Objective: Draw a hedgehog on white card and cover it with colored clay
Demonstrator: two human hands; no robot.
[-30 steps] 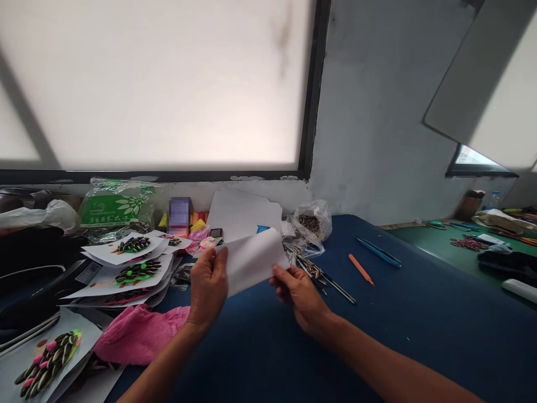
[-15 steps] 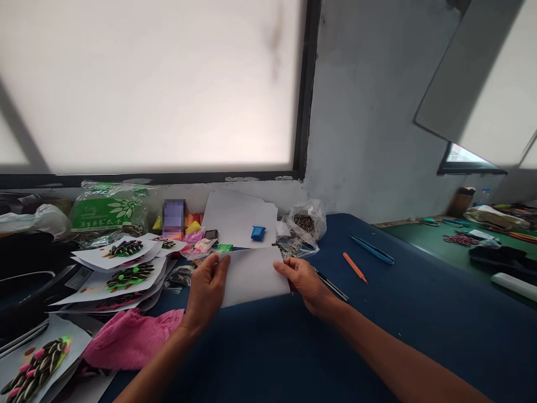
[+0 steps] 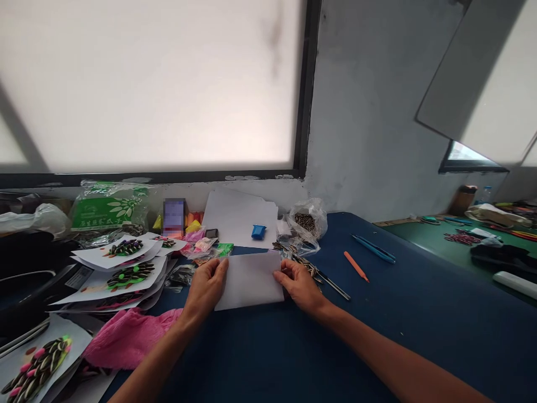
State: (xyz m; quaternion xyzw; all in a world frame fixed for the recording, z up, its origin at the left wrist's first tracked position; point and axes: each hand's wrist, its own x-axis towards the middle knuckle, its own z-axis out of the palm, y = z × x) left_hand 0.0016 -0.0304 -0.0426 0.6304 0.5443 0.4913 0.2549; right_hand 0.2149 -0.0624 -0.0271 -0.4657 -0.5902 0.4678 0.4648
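A blank white sheet of paper [image 3: 251,282] is held by its two sides above the dark blue table. My left hand [image 3: 207,285] pinches its left edge, thumb on top. On the right edge, my right hand [image 3: 300,282] grips it between thumb and fingers. Beyond the paper lies a larger stack of white sheets [image 3: 239,210] with a small blue packet [image 3: 258,232] on it. Loose sunflower seeds [image 3: 308,264] and a thin metal-tipped tool [image 3: 335,286] show just past my right hand.
Seed-decorated cards [image 3: 130,274] are piled at left, near a pink cloth [image 3: 130,338]. A plastic bag of seeds [image 3: 306,220] stands at the back. An orange pen-like tool [image 3: 356,266] and blue tweezers [image 3: 373,248] lie on the blue table [image 3: 419,336] at right.
The paper has been turned slightly so its near edge is more level, and has shifted a little left. My right hand has tilted, uncovering seeds behind it. Both hands keep their hold.
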